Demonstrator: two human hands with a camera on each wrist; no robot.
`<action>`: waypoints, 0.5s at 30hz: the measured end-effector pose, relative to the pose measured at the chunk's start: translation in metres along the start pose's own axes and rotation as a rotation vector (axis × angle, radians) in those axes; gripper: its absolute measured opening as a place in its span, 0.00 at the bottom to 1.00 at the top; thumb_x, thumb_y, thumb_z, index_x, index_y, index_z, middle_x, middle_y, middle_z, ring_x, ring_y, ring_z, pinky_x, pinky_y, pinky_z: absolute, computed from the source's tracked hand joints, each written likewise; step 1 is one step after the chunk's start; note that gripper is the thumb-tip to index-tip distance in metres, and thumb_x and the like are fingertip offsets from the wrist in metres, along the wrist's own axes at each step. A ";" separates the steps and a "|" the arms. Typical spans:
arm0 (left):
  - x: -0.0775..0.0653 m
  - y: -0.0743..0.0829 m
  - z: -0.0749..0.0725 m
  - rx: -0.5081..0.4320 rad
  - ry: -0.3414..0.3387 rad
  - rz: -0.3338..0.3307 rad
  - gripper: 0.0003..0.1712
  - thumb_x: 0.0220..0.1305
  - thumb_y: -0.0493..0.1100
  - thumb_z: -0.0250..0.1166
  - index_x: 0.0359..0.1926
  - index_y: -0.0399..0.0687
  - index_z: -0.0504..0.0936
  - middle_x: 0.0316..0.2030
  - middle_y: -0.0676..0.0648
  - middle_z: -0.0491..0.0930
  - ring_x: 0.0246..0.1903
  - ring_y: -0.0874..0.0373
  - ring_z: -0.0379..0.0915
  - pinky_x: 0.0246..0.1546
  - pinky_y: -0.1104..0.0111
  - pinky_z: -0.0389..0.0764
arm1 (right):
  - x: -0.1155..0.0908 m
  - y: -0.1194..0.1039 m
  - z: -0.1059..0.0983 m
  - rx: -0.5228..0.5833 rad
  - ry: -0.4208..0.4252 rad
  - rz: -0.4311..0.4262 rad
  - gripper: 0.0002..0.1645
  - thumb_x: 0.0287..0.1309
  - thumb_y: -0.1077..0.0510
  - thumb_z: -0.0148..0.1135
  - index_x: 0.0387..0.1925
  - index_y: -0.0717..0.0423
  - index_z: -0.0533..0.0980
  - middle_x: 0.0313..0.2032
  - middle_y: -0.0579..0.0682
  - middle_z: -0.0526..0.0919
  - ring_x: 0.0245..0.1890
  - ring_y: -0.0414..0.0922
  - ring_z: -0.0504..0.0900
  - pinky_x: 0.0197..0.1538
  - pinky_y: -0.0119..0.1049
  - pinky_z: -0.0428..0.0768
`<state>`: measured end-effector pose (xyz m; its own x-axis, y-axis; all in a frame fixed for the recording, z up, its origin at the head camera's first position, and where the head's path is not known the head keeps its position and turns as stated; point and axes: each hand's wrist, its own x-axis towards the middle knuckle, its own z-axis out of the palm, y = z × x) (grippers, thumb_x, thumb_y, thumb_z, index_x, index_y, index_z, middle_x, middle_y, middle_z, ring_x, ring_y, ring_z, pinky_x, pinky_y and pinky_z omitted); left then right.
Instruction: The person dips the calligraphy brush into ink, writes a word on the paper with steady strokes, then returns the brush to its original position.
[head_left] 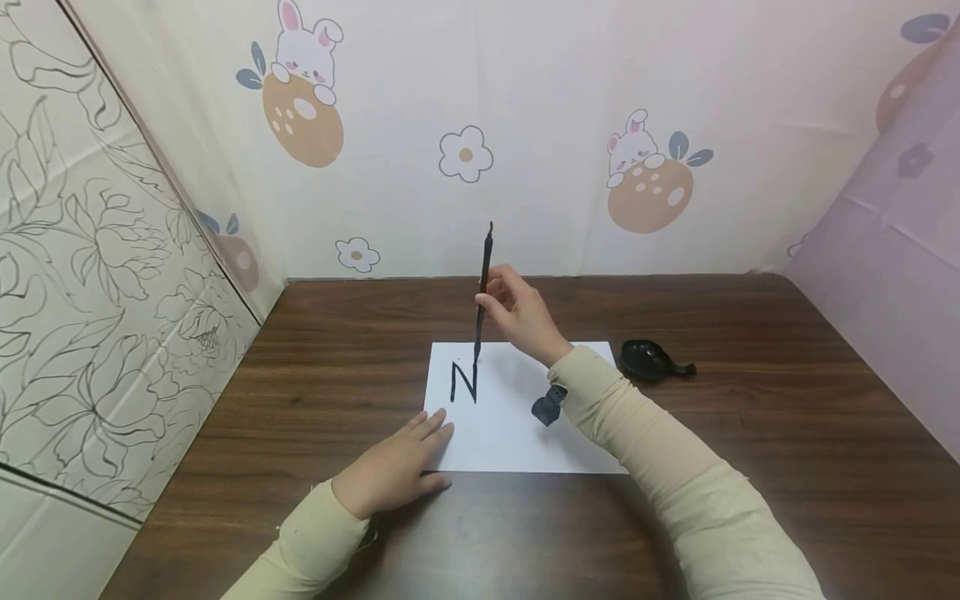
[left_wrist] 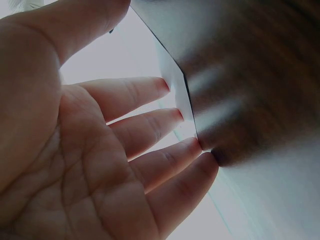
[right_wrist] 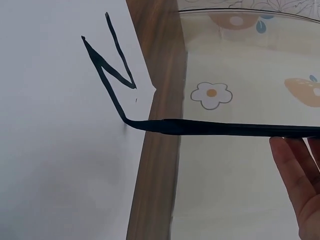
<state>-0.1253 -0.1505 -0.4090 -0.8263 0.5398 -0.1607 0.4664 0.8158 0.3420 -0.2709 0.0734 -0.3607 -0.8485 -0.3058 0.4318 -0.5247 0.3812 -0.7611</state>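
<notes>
A black brush (head_left: 485, 267) is pinched upright between the thumb and fingers of my right hand (head_left: 521, 312). Its tip meets the top of the right stroke of a black letter N (head_left: 465, 383), painted on a white sheet of paper (head_left: 502, 429). In the right wrist view the brush (right_wrist: 210, 128) runs from the fingers to the inked line. My left hand (head_left: 397, 462) rests with fingers extended over the sheet's lower left corner. The left wrist view shows the palm and spread fingers (left_wrist: 145, 130) beside the paper's edge.
Right of the sheet, a black ladle-shaped dish (head_left: 647, 360) with a short handle stands on the brown wooden table (head_left: 750, 417). Behind the table hangs a white curtain (head_left: 540, 100) printed with rabbits and flowers. A dark wrist camera (head_left: 550, 406) hangs below the right sleeve.
</notes>
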 end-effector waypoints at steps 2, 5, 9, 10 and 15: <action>0.000 0.000 0.000 0.000 -0.001 -0.001 0.39 0.63 0.53 0.66 0.70 0.41 0.66 0.73 0.40 0.59 0.73 0.38 0.54 0.70 0.48 0.63 | -0.001 -0.001 -0.002 0.014 0.014 0.000 0.14 0.68 0.57 0.58 0.52 0.54 0.70 0.40 0.56 0.80 0.36 0.55 0.84 0.38 0.39 0.86; 0.000 0.000 0.000 -0.004 0.002 0.003 0.39 0.63 0.52 0.66 0.70 0.40 0.66 0.73 0.40 0.59 0.72 0.37 0.54 0.70 0.48 0.63 | -0.002 -0.003 -0.009 0.034 0.040 0.003 0.14 0.68 0.57 0.58 0.52 0.54 0.69 0.40 0.56 0.80 0.36 0.55 0.84 0.40 0.42 0.87; 0.000 0.000 0.000 -0.009 0.006 0.009 0.39 0.63 0.52 0.67 0.70 0.39 0.66 0.73 0.39 0.60 0.72 0.37 0.54 0.70 0.48 0.63 | -0.006 -0.004 -0.015 0.032 0.060 -0.003 0.13 0.68 0.57 0.58 0.51 0.54 0.69 0.39 0.56 0.80 0.37 0.55 0.85 0.44 0.43 0.86; 0.000 0.000 0.000 -0.009 0.006 0.009 0.39 0.63 0.52 0.67 0.70 0.39 0.66 0.73 0.39 0.60 0.72 0.37 0.54 0.70 0.48 0.63 | -0.008 -0.004 -0.016 0.017 0.062 -0.006 0.13 0.68 0.57 0.58 0.51 0.54 0.69 0.39 0.55 0.80 0.37 0.53 0.85 0.42 0.42 0.86; 0.000 -0.002 0.001 -0.001 0.009 0.015 0.39 0.63 0.52 0.66 0.70 0.40 0.66 0.73 0.39 0.60 0.72 0.37 0.54 0.70 0.48 0.63 | -0.016 -0.005 -0.015 -0.031 0.036 -0.048 0.14 0.67 0.58 0.59 0.53 0.54 0.70 0.39 0.53 0.80 0.36 0.48 0.85 0.40 0.40 0.84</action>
<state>-0.1257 -0.1516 -0.4108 -0.8222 0.5498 -0.1474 0.4780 0.8075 0.3457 -0.2557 0.0894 -0.3563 -0.8237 -0.2933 0.4852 -0.5666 0.3936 -0.7239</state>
